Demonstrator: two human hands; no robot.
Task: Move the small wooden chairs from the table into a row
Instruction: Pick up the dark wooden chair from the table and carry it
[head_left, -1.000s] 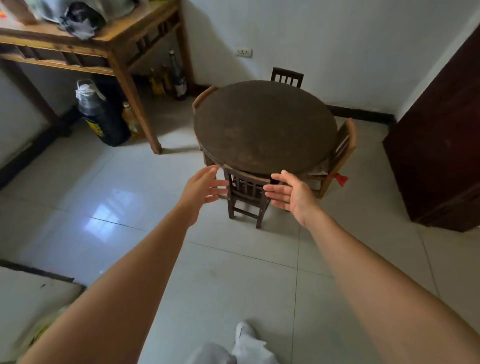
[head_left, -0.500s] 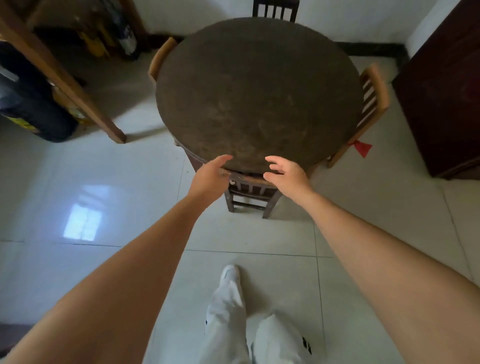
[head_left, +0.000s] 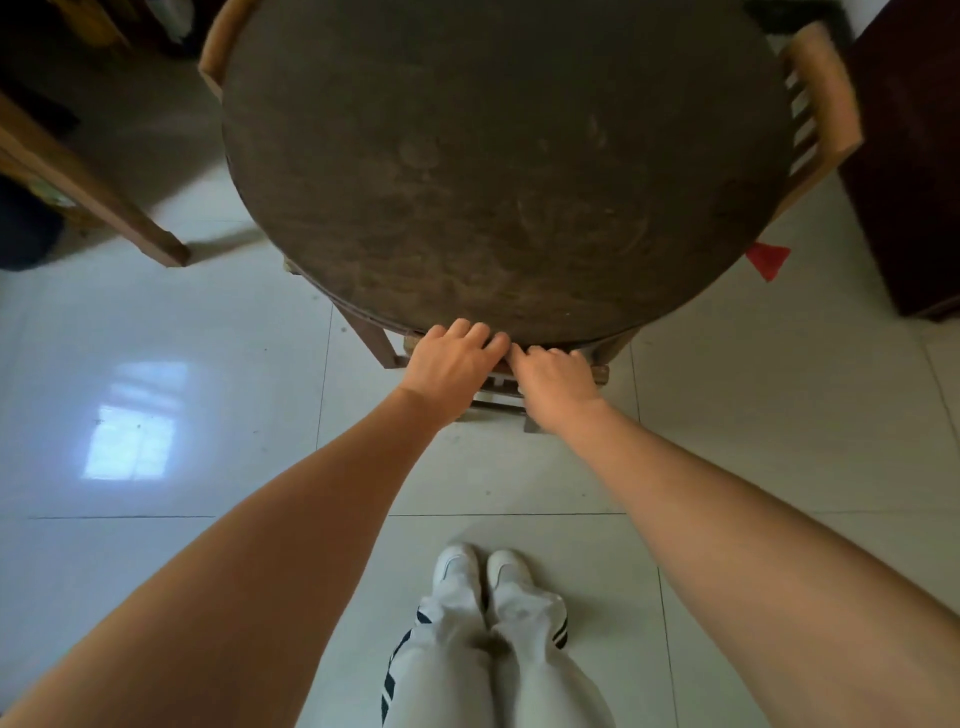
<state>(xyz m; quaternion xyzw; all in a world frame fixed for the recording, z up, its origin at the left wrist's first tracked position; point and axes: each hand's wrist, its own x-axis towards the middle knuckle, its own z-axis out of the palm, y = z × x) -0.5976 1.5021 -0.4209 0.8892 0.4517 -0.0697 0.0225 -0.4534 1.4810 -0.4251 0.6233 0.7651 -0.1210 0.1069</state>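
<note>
A dark round table (head_left: 498, 156) fills the upper half of the view. A small dark wooden chair (head_left: 498, 397) is tucked under its near edge, mostly hidden by my hands and the tabletop. My left hand (head_left: 449, 364) and my right hand (head_left: 556, 379) both curl over the chair's top rail, side by side. A lighter wooden chair (head_left: 821, 98) stands at the table's right, with a red tag (head_left: 766, 260) below it. Another light chair's back (head_left: 221, 47) shows at the table's upper left.
A wooden side table's leg (head_left: 130, 223) slants down at the left, with a dark container (head_left: 26, 228) behind it. A dark cabinet (head_left: 914, 156) stands at the right. Pale glossy floor tiles (head_left: 156, 364) spread around, and my feet in white shoes (head_left: 483, 577) are below.
I have stepped closer and leaned over the table. Both hands went from spread apart beside the near chair to closed on its top rail.
</note>
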